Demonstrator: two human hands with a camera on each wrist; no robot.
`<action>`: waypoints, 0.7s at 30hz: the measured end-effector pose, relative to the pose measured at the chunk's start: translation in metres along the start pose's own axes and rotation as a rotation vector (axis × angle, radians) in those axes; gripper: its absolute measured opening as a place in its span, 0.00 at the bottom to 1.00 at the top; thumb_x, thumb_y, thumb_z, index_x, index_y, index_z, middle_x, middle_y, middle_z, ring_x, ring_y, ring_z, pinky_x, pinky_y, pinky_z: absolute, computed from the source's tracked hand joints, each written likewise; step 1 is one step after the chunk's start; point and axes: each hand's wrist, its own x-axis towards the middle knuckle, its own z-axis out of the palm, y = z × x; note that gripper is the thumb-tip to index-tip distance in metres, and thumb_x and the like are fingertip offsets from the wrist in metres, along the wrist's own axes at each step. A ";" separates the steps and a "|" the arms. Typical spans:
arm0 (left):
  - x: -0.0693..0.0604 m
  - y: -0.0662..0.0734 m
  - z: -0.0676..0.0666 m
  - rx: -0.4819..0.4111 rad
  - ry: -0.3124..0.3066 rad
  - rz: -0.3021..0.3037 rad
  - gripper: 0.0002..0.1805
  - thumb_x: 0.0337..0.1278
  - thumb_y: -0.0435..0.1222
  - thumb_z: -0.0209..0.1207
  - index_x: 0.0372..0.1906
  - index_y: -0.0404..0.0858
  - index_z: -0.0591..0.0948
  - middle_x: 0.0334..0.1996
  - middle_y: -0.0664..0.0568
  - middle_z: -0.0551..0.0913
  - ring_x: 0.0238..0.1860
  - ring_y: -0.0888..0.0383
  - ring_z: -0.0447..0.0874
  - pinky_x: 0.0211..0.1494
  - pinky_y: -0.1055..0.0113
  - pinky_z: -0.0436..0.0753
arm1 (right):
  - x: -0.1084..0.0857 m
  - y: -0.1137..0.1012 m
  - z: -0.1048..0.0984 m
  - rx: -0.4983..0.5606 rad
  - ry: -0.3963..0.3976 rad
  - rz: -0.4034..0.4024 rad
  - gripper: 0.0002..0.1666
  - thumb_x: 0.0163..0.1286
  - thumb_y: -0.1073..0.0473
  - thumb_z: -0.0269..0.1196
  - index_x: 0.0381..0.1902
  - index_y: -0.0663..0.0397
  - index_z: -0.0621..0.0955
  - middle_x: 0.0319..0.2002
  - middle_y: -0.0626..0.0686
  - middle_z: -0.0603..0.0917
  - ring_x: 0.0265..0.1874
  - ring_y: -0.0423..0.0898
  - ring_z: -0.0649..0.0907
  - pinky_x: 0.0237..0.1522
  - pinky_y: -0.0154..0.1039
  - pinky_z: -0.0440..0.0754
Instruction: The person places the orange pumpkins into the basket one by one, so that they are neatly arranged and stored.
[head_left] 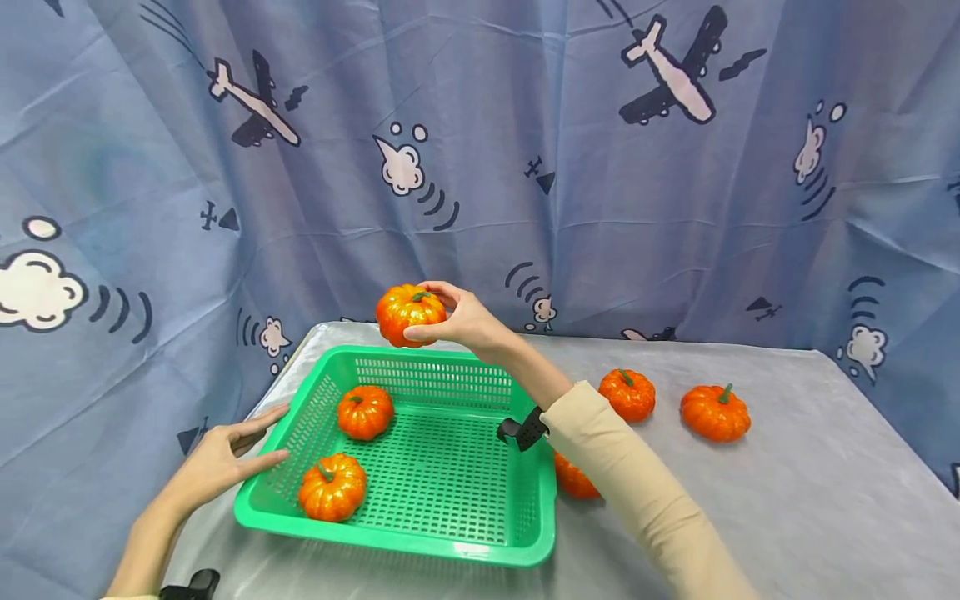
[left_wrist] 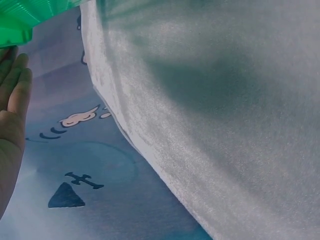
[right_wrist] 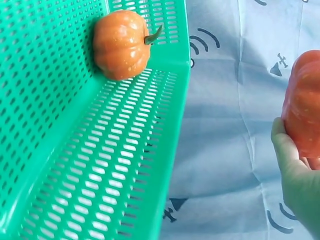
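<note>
An orange pumpkin [head_left: 408,315] is gripped in my right hand [head_left: 461,321], above the far rim of the green basket [head_left: 397,546]. The right wrist view shows the same pumpkin [right_wrist: 305,105] between the thumb and fingers of the hand [right_wrist: 300,180], outside the basket wall. Two pumpkins lie inside the basket at its left side, one farther back [head_left: 365,412] and one nearer [head_left: 333,488]. My left hand [head_left: 217,458] is at the basket's left rim, fingers and thumb extended. In the left wrist view, that hand [left_wrist: 12,105] shows straight fingers beneath the basket edge [left_wrist: 15,30].
Right of the basket, on the grey table [head_left: 787,450], are a pumpkin [head_left: 627,395], another with an upright stem [head_left: 716,412], and a third [head_left: 576,477] partly hidden by my right sleeve. A blue curtain [head_left: 480,167] with airplane prints hangs behind.
</note>
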 end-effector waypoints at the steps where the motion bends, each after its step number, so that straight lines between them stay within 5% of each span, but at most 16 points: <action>1: 0.000 0.000 0.001 -0.005 -0.003 -0.003 0.35 0.56 0.41 0.67 0.67 0.36 0.70 0.66 0.43 0.70 0.63 0.39 0.68 0.56 0.88 0.68 | 0.001 0.002 0.001 0.002 0.001 0.004 0.36 0.56 0.67 0.69 0.62 0.55 0.70 0.56 0.55 0.77 0.53 0.51 0.76 0.52 0.40 0.81; 21: 0.001 -0.005 -0.001 -0.015 0.001 0.010 0.35 0.55 0.40 0.68 0.66 0.34 0.71 0.65 0.43 0.70 0.62 0.39 0.69 0.56 0.86 0.70 | 0.021 0.039 0.009 0.033 0.050 -0.009 0.37 0.55 0.67 0.70 0.63 0.54 0.70 0.58 0.55 0.75 0.55 0.52 0.75 0.53 0.43 0.82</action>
